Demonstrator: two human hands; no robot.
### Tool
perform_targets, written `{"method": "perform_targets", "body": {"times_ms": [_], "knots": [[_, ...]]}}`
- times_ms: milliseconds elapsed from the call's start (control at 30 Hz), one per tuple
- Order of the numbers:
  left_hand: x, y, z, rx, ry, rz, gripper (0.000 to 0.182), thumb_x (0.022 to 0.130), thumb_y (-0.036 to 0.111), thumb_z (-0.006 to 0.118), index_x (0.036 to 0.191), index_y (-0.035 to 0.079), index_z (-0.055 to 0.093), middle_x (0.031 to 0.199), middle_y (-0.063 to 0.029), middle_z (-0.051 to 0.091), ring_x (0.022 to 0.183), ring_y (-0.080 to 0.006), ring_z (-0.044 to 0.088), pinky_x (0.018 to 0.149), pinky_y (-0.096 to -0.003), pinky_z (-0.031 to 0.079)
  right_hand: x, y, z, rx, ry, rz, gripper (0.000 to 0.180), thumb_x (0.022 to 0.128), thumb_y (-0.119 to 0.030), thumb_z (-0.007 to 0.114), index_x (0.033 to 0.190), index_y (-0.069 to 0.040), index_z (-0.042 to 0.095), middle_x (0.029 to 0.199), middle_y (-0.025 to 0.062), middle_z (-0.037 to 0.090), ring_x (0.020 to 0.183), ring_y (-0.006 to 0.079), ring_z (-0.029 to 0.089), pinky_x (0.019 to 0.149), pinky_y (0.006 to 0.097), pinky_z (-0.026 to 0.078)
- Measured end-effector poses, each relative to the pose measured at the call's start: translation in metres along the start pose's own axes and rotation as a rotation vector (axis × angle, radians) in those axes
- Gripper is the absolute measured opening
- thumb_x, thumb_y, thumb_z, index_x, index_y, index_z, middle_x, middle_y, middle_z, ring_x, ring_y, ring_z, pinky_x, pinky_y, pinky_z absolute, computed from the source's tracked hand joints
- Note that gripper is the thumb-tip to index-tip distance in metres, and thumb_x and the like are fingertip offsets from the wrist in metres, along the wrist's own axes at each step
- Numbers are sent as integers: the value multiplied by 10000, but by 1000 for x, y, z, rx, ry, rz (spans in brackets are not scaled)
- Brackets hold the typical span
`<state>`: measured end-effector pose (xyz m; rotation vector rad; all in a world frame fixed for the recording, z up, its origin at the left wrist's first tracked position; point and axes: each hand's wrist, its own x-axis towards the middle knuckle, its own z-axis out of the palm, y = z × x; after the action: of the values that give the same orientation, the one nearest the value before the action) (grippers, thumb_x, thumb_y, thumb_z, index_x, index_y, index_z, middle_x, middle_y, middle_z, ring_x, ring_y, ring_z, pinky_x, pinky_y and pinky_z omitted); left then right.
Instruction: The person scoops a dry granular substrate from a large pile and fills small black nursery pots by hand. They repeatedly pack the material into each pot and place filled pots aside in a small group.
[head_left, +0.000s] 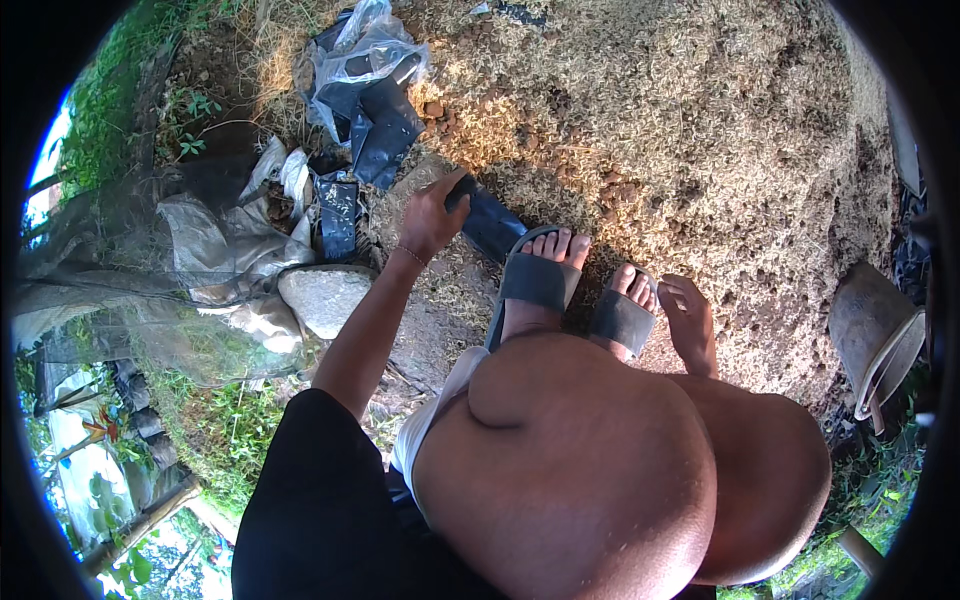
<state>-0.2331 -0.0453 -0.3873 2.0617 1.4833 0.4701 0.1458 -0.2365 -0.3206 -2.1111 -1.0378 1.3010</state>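
My left hand (436, 214) grips the upper end of a black plastic piece (491, 225), perhaps a folded nursery bag, lying slantwise beside my sandal (534, 281). Near my other sandal (624, 321), my right hand (688, 315) hangs with bent fingers and nothing visible in it. Beyond my left hand lies a heap of black plastic (384, 131) with crumpled clear plastic (360, 67) over it. Another flat black plastic piece (338, 220) rests left of that hand. My bare knees fill the lower middle.
Husk-strewn soil (675, 150) with many small holes spreads ahead. A large stone (328, 298), torn pale sacking (217, 240) and dark netting (112, 277) are at the left. A worn bucket (874, 330) lies tilted at the right.
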Motion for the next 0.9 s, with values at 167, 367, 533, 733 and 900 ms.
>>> {"method": "perform_targets", "body": {"times_ms": [167,367,533,733,900], "knots": [[-3,3,1,68,16,38,511,841,152,731,1338,126,616,1087,-205,716,938,-365,722,799,-426,601,-1,-6,-2,-43,9,14,391,971,-286,650,1250,-13,625,1138,177,706,1067,285,685,859,396,557],[-5,0,2,92,3,54,593,843,215,716,1409,167,546,1093,-204,703,921,-389,712,804,-462,597,-1,-6,-1,-75,5,-8,395,973,-302,650,1250,-22,628,1143,181,705,1074,297,684,865,405,555],[-9,0,3,159,-9,33,620,853,235,711,1438,175,516,1132,-210,691,949,-390,706,818,-460,599,0,-1,0,-40,3,-7,387,973,-295,650,1247,-22,630,1137,174,708,1085,294,680,877,404,553],[-15,3,2,181,-20,48,648,864,254,707,1466,171,483,1261,-172,659,1024,-371,694,838,-455,595,1,-3,0,-30,3,17,381,969,-281,656,1248,-24,633,1128,164,711,1087,286,678,887,397,553],[-17,2,4,198,3,84,670,861,255,713,1479,180,468,1251,-170,666,1014,-363,699,815,-440,602,0,-4,0,-10,4,15,382,969,-279,658,1245,-17,631,1132,160,708,1084,281,679,867,392,560]]}}
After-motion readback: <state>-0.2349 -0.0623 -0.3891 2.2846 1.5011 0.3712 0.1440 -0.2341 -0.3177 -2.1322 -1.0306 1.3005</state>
